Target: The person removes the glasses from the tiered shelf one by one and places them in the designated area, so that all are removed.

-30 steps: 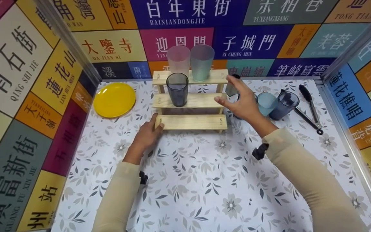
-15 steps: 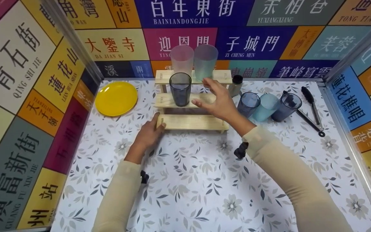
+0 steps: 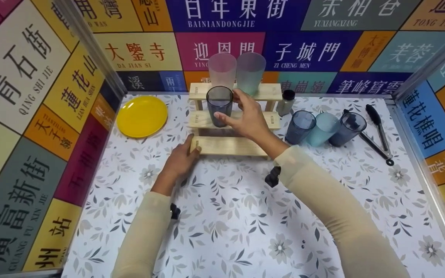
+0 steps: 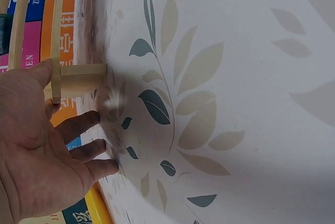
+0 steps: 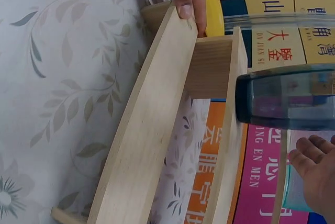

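A three-step wooden display rack (image 3: pixel 232 146) stands on the table. My left hand (image 3: pixel 180 160) grips the left end of its lowest step, thumb on top; in the left wrist view the other fingers (image 4: pixel 86 150) reach down along the tablecloth. On the middle step a smoky dark cup (image 3: pixel 218 101) stands upright. Beside it is my right hand (image 3: pixel 249 117), its thumb overlapping the cup's front in the head view and its fingers at the right side. The right wrist view has these fingers (image 5: pixel 309 153) extended, with a gap to the cup. Pinkish (image 3: pixel 222 67) and pale green (image 3: pixel 250 69) cups stand on the top step.
To the right are a blue cup (image 3: pixel 300 127), a light teal cup (image 3: pixel 323 130) and another blue cup (image 3: pixel 347 129), with black-tipped tongs (image 3: pixel 379 133) beyond. A black-capped jar (image 3: pixel 285 104) stands by the rack. A yellow plate (image 3: pixel 142 116) lies at left. Printed panels wall the table.
My right hand has moved left from beside the rack's right end to the dark cup. The left hand keeps its grip on the rack. The view has shifted slightly.
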Tool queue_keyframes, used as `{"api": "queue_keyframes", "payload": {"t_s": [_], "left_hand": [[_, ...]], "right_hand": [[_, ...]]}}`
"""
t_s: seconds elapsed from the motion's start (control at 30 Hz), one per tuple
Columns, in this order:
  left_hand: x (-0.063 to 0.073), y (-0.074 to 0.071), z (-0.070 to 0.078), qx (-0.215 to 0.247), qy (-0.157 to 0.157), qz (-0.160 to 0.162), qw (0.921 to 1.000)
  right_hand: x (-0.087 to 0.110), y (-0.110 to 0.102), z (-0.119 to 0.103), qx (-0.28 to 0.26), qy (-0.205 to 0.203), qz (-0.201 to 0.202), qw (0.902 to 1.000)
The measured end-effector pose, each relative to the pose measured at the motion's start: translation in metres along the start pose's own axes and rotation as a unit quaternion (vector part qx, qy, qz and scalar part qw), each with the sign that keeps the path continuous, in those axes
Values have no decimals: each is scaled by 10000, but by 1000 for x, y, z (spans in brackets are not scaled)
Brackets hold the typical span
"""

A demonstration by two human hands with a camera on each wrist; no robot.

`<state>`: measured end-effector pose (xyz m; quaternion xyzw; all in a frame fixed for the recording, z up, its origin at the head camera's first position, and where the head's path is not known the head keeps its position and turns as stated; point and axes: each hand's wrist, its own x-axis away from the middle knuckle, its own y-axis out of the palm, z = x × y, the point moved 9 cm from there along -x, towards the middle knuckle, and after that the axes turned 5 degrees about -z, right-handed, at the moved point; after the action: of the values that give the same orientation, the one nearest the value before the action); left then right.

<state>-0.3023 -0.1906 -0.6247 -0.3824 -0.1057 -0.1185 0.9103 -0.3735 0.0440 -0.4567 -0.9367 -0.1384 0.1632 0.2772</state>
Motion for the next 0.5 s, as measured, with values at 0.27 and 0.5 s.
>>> {"api": "queue_keyframes", "payload": {"t_s": [0.27,0.5], "left_hand": [[-1,-2,0,-20,1,65,10000],[-1,0,-2,41,-75,26,10000]], "right_hand": [[-8,9,-4,17,157,311,9994],[-10,13,-5,143,353,636,9972]]}}
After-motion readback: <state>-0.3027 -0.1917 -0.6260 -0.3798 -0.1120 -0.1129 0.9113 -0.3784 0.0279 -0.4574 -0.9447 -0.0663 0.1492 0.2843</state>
